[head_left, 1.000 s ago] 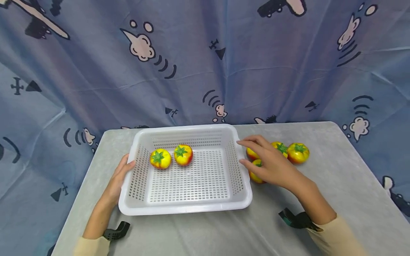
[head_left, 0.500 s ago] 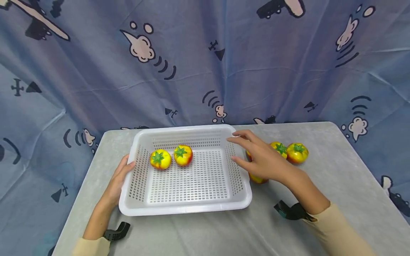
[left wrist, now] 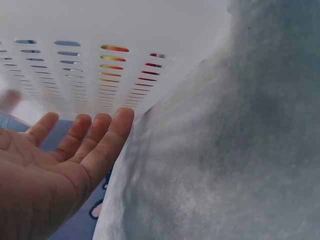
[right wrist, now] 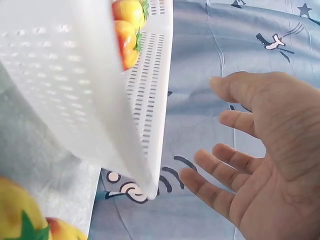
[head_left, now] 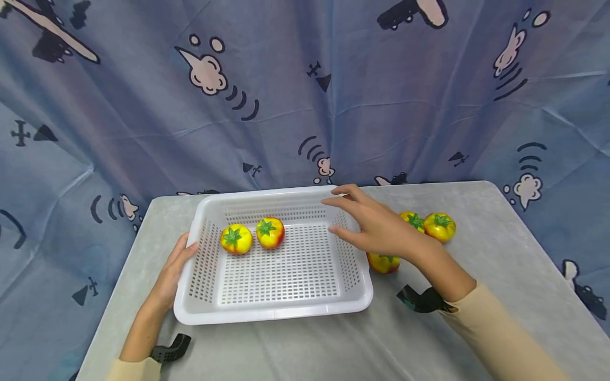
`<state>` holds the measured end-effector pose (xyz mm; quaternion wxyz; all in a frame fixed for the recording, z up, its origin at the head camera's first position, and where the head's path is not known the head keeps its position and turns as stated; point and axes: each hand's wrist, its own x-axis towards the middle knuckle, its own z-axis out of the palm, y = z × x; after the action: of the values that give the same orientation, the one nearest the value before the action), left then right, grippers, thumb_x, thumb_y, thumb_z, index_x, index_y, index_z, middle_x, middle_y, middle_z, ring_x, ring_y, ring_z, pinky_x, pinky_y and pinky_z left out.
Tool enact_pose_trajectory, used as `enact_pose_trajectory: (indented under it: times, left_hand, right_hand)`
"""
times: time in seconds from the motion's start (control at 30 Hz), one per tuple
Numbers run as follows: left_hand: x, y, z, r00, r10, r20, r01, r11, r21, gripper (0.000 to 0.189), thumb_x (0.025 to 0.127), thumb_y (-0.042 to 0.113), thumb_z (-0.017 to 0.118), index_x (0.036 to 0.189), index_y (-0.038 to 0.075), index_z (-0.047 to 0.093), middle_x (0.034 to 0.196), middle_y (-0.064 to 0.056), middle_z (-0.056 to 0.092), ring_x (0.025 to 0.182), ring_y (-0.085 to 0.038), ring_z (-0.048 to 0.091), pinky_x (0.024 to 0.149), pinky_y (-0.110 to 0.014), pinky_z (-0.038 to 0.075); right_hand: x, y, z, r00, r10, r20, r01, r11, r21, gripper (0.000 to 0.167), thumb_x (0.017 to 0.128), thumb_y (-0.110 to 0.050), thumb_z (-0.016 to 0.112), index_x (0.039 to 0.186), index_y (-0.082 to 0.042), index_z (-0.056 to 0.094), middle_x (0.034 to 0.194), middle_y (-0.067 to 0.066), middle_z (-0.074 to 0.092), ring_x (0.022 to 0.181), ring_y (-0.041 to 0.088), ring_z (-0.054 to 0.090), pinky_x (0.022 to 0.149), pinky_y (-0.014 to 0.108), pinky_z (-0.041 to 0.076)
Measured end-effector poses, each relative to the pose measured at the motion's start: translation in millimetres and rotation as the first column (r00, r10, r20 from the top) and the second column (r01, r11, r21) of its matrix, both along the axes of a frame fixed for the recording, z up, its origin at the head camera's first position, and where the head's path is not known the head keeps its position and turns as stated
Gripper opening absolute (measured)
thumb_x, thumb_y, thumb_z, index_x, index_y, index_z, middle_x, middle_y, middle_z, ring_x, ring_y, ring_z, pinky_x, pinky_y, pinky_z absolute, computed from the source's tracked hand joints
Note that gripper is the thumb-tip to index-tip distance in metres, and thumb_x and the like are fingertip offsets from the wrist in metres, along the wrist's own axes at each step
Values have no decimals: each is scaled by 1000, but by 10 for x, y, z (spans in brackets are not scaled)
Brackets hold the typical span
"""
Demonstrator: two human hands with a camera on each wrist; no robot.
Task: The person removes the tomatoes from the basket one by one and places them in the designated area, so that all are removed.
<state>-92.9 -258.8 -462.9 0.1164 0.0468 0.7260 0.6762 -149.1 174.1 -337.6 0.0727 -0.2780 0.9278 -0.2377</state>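
A white perforated plastic basket (head_left: 274,316) sits on the table, holding two yellow-red tomato-like fruits, one on the left (head_left: 236,241) and one beside it (head_left: 270,233). My left hand (head_left: 168,278) holds the basket's left side, thumb over the rim; its fingers lie against the outer wall in the left wrist view. Above the basket's right rim is my right hand (head_left: 376,222), fingers spread and nothing in them. Beneath and behind it, outside the basket, are a front fruit (head_left: 385,263), a partly covered fruit (head_left: 411,218) and a fully visible fruit (head_left: 439,227).
The grey-white table (head_left: 476,275) reaches back to a blue patterned curtain (head_left: 267,106). A black strap device (head_left: 172,348) is on the left wrist and another strap device (head_left: 424,300) on the right. The right wrist view shows loose fruits (right wrist: 17,210) beside the basket.
My right hand has moved left and slightly up, from beside the basket's right rim to over it, covering one loose fruit. The left hand and the basket stay in place.
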Motion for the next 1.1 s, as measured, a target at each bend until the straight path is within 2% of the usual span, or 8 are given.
enact_pose_trajectory:
  times: [0.33,0.6,0.83,1.1]
  left_hand:
    - [-13,18,9,1000,-8,3,8,1000,-5,56,116,40,28,166,18,14,154,-28,37,116,-22,67,86,-40,64]
    - [11,67,16,999,3,53,-2,1000,-26,58,116,41,27,166,18,11,156,-31,35,115,-19,65,85,-39,63]
    - [17,42,4,999,1,49,0,1000,-27,58,116,42,27,167,19,10,157,-32,35,115,-19,66,85,-41,64]
    - [15,21,27,999,7,39,-6,1000,-28,58,115,43,28,166,20,11,156,-32,36,114,-19,68,84,-41,64]
  right_hand:
    - [-98,-193,48,998,70,2,-70,997,34,58,99,-33,75,153,-18,56,164,14,41,130,37,62,99,52,61]
    - [-86,-390,74,994,104,20,-105,993,60,59,99,-34,75,153,-19,56,163,13,43,125,34,65,98,49,62]
    - [-148,-581,29,988,146,46,-149,986,77,57,101,-36,72,154,-21,55,159,11,49,129,33,63,106,49,58]
    - [-230,-773,-84,980,179,85,-183,983,36,56,102,-32,72,154,-20,55,156,10,52,131,29,63,109,47,56]
